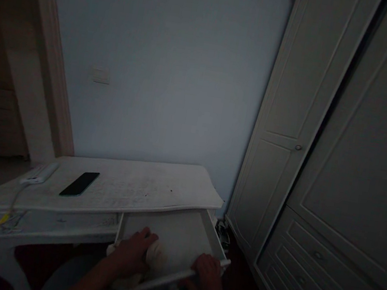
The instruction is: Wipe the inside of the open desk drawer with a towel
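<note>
A white drawer (184,234) is pulled out from the right half of a white desk (137,177). Inside it, at the left, my left hand (136,252) has its fingers curled against a pale, rounded bundle (157,256) that looks like cloth. More pale, soft material (127,281) lies under that hand, near the drawer's front, but its kind is too dark to make out. My right hand (208,274) grips the drawer's front edge near its right corner, fingers over the top.
On the desktop lie a dark phone (80,184) and a white power strip (40,173); its cable (14,200) hangs over the front. A white wardrobe (284,130) stands at right. Dark items (222,233) sit between desk and wardrobe. A wall switch (100,75) is above.
</note>
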Demonstrator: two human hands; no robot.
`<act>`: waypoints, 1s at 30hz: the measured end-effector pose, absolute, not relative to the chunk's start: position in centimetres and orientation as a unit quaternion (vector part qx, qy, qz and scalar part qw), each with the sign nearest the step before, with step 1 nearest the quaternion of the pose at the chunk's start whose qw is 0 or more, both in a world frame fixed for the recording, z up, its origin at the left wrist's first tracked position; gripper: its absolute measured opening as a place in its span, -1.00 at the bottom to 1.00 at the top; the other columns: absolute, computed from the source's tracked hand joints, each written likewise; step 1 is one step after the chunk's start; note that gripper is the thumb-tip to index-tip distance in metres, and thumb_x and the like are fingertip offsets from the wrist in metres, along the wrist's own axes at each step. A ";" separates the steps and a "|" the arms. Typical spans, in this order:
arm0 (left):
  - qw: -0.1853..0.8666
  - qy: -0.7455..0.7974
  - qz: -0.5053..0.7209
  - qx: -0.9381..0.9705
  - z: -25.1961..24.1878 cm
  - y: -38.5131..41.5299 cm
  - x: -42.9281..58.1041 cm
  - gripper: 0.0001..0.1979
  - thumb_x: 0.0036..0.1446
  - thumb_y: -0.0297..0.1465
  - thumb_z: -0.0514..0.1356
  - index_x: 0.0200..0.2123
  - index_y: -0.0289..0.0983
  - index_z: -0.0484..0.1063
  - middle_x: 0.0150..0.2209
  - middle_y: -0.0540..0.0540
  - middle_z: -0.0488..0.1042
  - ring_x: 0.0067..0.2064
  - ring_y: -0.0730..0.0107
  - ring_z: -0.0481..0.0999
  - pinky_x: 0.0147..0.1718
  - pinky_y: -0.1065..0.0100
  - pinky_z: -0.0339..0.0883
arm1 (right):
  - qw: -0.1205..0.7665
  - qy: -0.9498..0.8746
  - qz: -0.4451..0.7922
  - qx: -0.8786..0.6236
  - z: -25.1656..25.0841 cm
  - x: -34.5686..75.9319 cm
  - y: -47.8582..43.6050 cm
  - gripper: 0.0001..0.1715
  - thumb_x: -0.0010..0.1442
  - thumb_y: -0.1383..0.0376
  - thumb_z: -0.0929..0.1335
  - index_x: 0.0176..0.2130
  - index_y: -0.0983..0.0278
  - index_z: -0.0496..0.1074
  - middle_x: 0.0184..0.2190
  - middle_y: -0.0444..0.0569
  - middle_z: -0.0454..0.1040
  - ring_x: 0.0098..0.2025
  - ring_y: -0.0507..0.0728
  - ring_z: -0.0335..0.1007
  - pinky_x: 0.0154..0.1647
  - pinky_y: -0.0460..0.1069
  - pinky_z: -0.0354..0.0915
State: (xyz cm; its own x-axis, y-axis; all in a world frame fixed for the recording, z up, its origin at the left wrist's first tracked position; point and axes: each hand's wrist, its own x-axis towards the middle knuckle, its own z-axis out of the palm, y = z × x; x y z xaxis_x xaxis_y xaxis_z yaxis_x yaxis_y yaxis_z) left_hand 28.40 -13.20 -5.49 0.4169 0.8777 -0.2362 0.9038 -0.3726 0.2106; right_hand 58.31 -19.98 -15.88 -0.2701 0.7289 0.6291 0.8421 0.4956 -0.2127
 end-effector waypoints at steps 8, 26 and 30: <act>0.107 0.553 -0.067 0.824 -7.1 -11.6 26.2 -0.10 -0.18 -0.42 0.37 0.33 -0.12 0.35 0.34 -0.29 0.34 0.27 -0.24 0.43 0.16 -0.11 0.38 | 0.389 -0.766 -0.117 -0.498 -16.4 55.2 -20.7 -0.56 0.19 0.26 0.59 -0.16 0.14 0.29 -0.26 -0.13 0.48 -0.21 0.24 0.42 -0.12 0.12 0.21; 0.128 0.500 -0.146 0.844 -8.5 -11.1 26.5 -0.01 -0.09 -0.33 0.40 0.45 -0.14 0.20 0.47 -0.42 0.18 0.37 -0.41 0.33 0.26 -0.27 0.28 | 0.352 -0.751 -0.086 -0.552 -15.7 63.4 -21.1 -0.55 0.16 0.21 0.57 0.02 0.09 0.48 0.13 0.09 0.47 0.15 0.41 0.39 0.12 0.28 0.31; 0.146 0.424 -0.142 0.883 -8.1 -10.0 29.2 -0.07 -0.09 -0.33 0.42 0.40 -0.15 0.28 0.42 -0.38 0.27 0.31 -0.27 0.43 0.26 -0.10 0.33 | 0.420 -0.715 -0.003 -0.558 -16.8 64.1 -21.1 -0.70 0.21 0.22 0.52 -0.05 0.16 0.51 0.06 0.11 0.40 0.06 0.32 0.41 0.05 0.17 0.43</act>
State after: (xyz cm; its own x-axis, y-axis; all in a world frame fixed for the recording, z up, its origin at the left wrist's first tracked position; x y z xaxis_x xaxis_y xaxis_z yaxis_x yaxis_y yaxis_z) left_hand 29.16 -10.04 -8.13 0.6012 0.7063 -0.3738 0.7891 -0.5985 0.1383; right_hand 64.14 -21.07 -16.82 -0.0238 0.7960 0.6049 0.8014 0.3769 -0.4645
